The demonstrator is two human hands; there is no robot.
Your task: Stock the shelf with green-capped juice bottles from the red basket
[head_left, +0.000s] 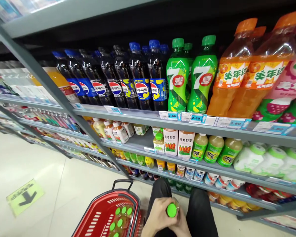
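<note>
Between my knees, both hands are wrapped round a small drink bottle [172,210] whose bright green cap points up toward me. My left hand [156,214] covers its left side, with fingers curled over the front. My right hand [179,225] closes on it from the right and below. Most of the bottle's body and its label are hidden by the fingers. Just left of my legs stands a red shopping basket [88,219] with a black handle [122,181]. Several bottles with the same green cap [119,223] stand inside it.
Shelves of drinks rise in front: cola bottles [140,75], green soda bottles [179,77], orange soda bottles [230,72]. Green-labelled juice bottles [213,149] and vegetable drink cartons [171,141] stand one shelf lower. A yellow arrow sticker [25,197] lies on the pale floor.
</note>
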